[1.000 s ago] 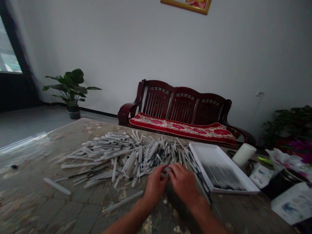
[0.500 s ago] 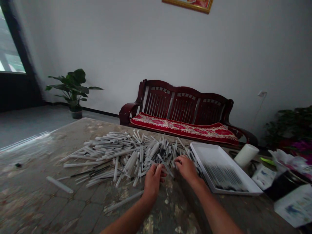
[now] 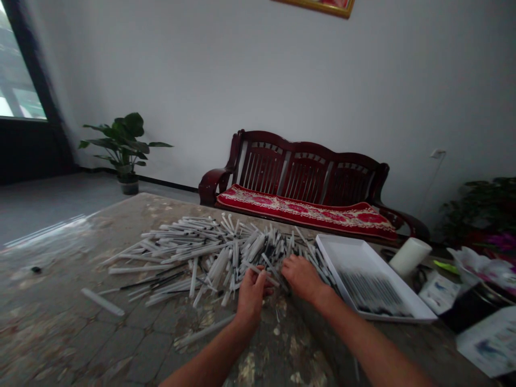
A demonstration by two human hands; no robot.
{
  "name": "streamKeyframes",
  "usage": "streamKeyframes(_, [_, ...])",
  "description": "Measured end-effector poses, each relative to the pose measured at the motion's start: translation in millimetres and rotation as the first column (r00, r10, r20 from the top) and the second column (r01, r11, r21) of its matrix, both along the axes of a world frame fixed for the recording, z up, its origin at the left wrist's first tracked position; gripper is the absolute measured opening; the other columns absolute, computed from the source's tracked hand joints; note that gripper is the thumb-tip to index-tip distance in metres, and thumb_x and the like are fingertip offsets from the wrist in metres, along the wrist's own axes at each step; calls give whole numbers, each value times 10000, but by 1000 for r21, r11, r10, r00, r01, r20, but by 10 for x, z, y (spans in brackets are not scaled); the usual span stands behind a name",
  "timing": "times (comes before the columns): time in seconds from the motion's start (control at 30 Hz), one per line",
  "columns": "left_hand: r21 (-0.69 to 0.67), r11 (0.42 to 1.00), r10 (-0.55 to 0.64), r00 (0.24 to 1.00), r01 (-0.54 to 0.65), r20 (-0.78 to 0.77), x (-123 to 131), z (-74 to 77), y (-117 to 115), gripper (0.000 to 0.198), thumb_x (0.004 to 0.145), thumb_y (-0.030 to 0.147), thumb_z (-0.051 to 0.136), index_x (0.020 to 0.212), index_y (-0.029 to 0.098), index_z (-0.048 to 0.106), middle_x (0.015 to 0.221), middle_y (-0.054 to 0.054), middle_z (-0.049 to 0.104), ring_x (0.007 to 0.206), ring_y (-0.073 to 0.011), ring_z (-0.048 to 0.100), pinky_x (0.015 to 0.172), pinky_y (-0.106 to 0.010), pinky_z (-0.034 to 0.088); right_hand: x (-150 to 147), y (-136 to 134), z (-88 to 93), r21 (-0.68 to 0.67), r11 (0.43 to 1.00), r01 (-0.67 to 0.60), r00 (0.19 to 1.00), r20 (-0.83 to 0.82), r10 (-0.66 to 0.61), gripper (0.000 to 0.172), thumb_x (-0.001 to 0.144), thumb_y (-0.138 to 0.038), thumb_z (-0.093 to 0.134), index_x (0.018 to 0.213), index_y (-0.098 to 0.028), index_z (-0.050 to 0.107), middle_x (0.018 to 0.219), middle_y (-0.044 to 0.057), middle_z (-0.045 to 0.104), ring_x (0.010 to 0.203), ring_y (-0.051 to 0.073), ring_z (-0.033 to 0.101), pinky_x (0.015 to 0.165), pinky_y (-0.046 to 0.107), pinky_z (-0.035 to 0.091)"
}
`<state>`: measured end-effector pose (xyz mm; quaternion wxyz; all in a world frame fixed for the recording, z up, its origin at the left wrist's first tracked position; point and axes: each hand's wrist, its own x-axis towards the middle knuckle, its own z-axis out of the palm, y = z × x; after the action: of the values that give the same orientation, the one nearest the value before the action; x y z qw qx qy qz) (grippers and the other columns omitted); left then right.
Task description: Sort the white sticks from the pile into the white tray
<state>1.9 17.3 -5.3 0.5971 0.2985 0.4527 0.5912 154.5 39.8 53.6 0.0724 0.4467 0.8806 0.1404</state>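
A large heap of slim, pen-like whitish tubes (image 3: 189,236), some with dark parts, is spread over the table. At the heap's near edge, my left hand (image 3: 250,295) is closed, thumb and fingers pinching a pale pen-like stick (image 3: 264,276) that slants down to the right. Just right of it, my right hand (image 3: 300,275) reaches into the heap's right side with curled fingers. Its fingertips are partly hidden, so what they grip cannot be made out. Beside that hand lies a white shallow box (image 3: 342,247) with a row of thin dark-and-grey sticks (image 3: 373,293).
On the worn, patterned table (image 3: 133,344) lie a loose tube (image 3: 102,302) and a small black piece (image 3: 36,270). At right stand a white roll (image 3: 410,257), small printed boxes (image 3: 439,293) and a dark container. A wooden bench (image 3: 306,172) is behind.
My right hand has moved slightly left, closer to my left hand and into the heap. My left hand stays nearly in place with the stick. The camera view has shifted a little.
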Motion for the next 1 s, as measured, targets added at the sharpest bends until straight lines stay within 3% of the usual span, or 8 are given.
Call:
streamKeyframes(0.23, [-15, 1000, -10, 1000, 10, 4, 6, 20, 15, 370, 651, 431, 687, 888, 183, 546, 693, 15, 636, 573, -137, 643, 467, -214, 477, 18, 65, -38, -98, 991, -90, 996, -10, 90, 160, 892, -124, 530, 968, -157, 667, 989, 94, 697, 991, 229, 615, 827, 314, 454])
streamKeyframes(0.43, [-17, 999, -34, 999, 33, -28, 2, 22, 16, 369, 660, 443, 689, 889, 184, 558, 696, 10, 644, 558, -131, 635, 444, -201, 451, -20, 58, 15, -138, 989, -47, 998, 22, 50, 199, 887, -105, 509, 1017, -137, 657, 1012, 131, 708, 966, 242, 658, 815, 328, 473])
streamKeyframes(0.63, [-29, 999, -16, 1000, 17, 25, -7, 1, 19, 362, 652, 425, 722, 864, 181, 558, 716, 3, 664, 582, -136, 655, 470, -204, 472, -9, 3, 19, -155, 988, 8, 999, 44, -1, 316, 784, -103, 601, 1099, -126, 615, 1055, 150, 695, 988, 275, 654, 825, 350, 483])
streamKeyframes(0.87, [-55, 998, 2, 996, 3, 86, -15, 27, 17, 289, 686, 378, 735, 798, 176, 560, 687, 4, 662, 594, -139, 676, 518, -224, 524, 117, -132, 24, -62, 976, 207, 976, -55, -210, 307, 805, -36, 466, 1016, -152, 657, 1071, 144, 673, 1035, 269, 625, 818, 324, 467])
streamKeyframes(1.0, [-80, 997, 12, 987, 1, 163, -35, 45, 9, 236, 730, 320, 736, 798, 170, 566, 695, -1, 670, 605, -132, 684, 547, -226, 544, 227, -254, 70, -20, 927, 374, 875, -322, -360, 229, 881, -131, 439, 914, -188, 658, 1001, 111, 679, 966, 242, 638, 809, 308, 460])
